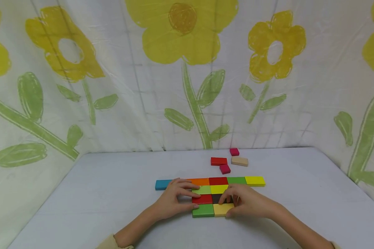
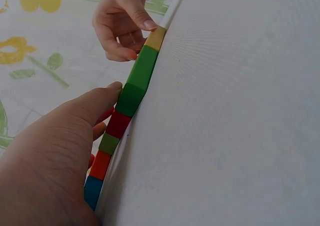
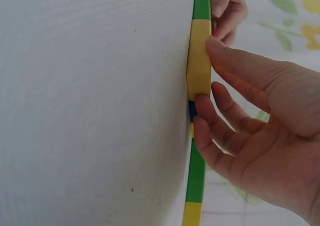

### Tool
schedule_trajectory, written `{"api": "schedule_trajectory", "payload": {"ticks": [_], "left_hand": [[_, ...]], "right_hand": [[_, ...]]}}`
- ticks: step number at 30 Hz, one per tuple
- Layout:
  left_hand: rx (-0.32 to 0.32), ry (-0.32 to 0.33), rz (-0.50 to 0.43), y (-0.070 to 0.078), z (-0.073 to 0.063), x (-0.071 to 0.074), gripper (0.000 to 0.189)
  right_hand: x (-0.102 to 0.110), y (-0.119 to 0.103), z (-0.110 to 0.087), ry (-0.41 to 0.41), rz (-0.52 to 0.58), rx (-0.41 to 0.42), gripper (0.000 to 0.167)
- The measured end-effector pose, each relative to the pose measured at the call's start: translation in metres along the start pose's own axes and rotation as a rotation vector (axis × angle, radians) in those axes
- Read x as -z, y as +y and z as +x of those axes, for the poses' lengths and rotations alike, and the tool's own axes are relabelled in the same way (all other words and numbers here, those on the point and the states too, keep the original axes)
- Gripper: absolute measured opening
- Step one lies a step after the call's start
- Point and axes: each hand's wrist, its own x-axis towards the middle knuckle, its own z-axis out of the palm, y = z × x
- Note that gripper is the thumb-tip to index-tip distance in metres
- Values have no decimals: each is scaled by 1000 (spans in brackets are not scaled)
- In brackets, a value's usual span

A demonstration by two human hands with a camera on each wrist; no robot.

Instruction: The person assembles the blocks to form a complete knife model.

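Flat coloured wooden blocks lie edge to edge on the table. My left hand [image 1: 171, 199] rests at the left side, its loosely extended fingers touching the light green block [image 1: 202, 190], the red block [image 1: 205, 199] and the front green block [image 1: 203, 210]. At the front right corner, my right hand [image 1: 252, 200] pinches the pale orange block [image 3: 200, 53], thumb on its near edge and fingers curled at its end and top. The black block [image 1: 216, 198] and yellow block [image 1: 219, 189] sit behind it, partly covered by that hand.
The back row holds a blue block [image 1: 162, 184], an orange one [image 1: 199, 181], a dark red one [image 1: 218, 181], a green one [image 1: 236, 180] and a yellow end block [image 1: 255, 181]. Farther back lie a loose red block [image 1: 219, 161], a plain wooden block [image 1: 239, 161] and two crimson pieces [image 1: 225, 169].
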Motion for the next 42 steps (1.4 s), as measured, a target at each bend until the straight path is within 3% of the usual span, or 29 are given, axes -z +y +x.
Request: {"api": "schedule_trajectory", "payload": {"ticks": [2,5,12,15,26,32,42], "left_hand": [[0,0,-2,0,0,0,31],[4,-1,-6,0,0,0,31],[21,-7,-10,0,0,0,31],[27,-6,-7,0,1,1,31],[22,-7,-10,3,1,1,31],[31,-12,-14,2,1,1,30],[-7,-4,-6,-2,0,0,30]], "right_hand": [[0,2,1,-4,18,-37,32],[4,-10,-1,-1,40,-9,32],[26,-74,-9,29,68,-24,27],[33,-85,-8,51,46,-32,26],[51,-77,9,141,7,-42,25],[58,-72,24,189,-54,4,27],[68,-68,49,253,-82,-95,27]]}}
